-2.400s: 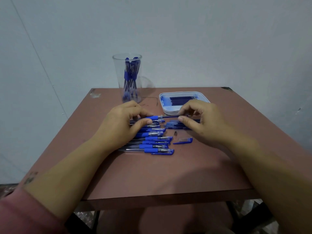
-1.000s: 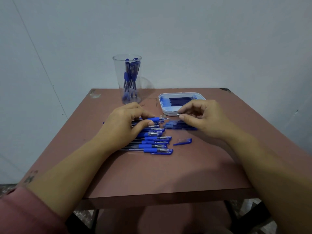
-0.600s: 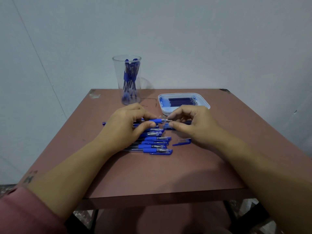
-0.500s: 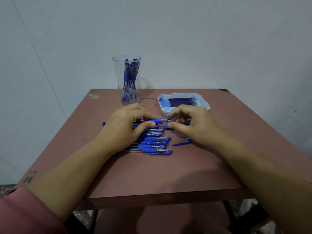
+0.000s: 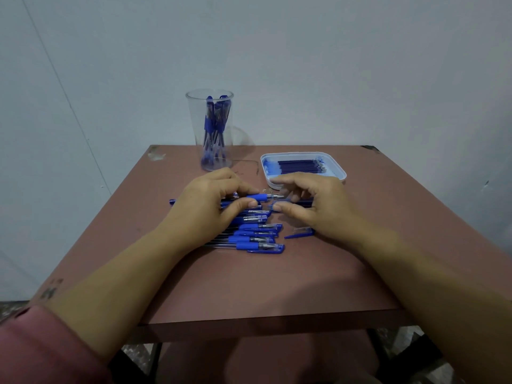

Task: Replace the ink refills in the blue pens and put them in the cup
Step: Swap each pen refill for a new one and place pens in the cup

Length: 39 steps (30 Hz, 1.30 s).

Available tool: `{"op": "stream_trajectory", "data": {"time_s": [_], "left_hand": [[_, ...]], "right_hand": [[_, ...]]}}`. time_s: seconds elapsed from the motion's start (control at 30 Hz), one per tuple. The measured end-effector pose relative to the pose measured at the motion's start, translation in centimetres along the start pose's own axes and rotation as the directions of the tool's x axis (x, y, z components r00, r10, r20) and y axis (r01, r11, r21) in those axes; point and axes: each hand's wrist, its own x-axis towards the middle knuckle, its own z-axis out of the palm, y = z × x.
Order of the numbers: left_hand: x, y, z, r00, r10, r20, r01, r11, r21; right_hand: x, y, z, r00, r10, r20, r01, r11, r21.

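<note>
My L hand [image 5: 210, 209] grips the pen [image 5: 259, 197], tip pointing right at my R hand [image 5: 313, 206]. R fingers curl just beside the tip; can't tell if they pinch it. The cup [image 5: 210, 159] stands far, beyond L hand.

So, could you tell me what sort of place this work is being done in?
Probably a bare indoor room set up as a simple work station: a small reddish-brown table by a plain pale wall, holding a clear cup, a white tray of refills and a row of blue pens.
</note>
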Motion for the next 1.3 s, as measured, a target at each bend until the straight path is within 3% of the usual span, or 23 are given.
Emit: {"op": "stream_trajectory", "data": {"time_s": [0.97,1.3], "left_hand": [[-0.12,-0.13,0.07,0.999,0.039,-0.002,-0.039,0.999,0.017],[-0.19,-0.14,0.08,0.999,0.040,0.008,-0.040,0.999,0.021]], "right_hand": [[0.05,0.22,0.25,0.997,-0.073,0.035,0.078,0.985,-0.157],[0.03,0.28,0.24,0.996,-0.041,0.073,0.048,0.994,-0.100]]}}
